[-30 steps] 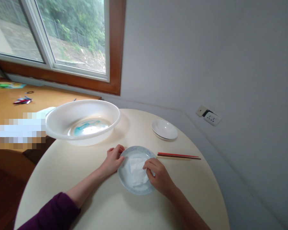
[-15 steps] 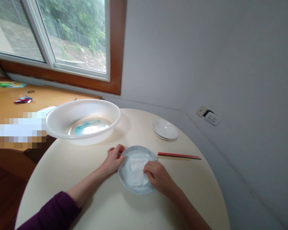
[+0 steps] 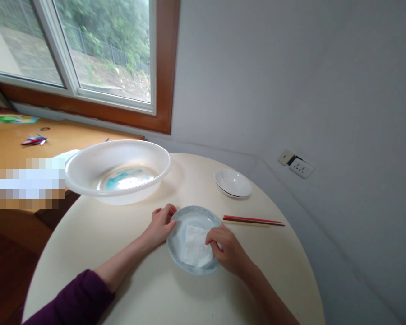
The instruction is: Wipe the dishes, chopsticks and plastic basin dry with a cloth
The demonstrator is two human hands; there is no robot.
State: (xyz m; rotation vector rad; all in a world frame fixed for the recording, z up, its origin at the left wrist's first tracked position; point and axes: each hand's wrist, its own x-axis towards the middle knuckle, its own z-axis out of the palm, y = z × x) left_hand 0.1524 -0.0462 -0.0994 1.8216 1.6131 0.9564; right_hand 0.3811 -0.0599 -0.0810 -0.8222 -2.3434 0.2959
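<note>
A round plate [image 3: 180, 259] with a grey-blue patterned rim lies on the round cream table in front of me. My left hand [image 3: 162, 224] grips its left edge, thumb at the rim and the other fingers curled behind it. On the plate lies a white square tissue [image 3: 196, 247]. Its right edge is pinched by my right hand [image 3: 226, 247], which reaches over the plate's right rim with bent fingers. Part of the tissue and of the rim is hidden under that hand.
A large translucent white basin [image 3: 118, 168] stands at the back left. White dishes [image 3: 232, 183] sit stacked at the back right. Red, dark and pale chopsticks [image 3: 253, 220] lie right of the plate. A wooden desk [image 3: 77, 135] stands under the window, beside the round table [image 3: 149, 289].
My right hand has shifted slightly to the right, and the tissue has slid and turned a little with it on the plate. My left hand keeps its place at the rim.
</note>
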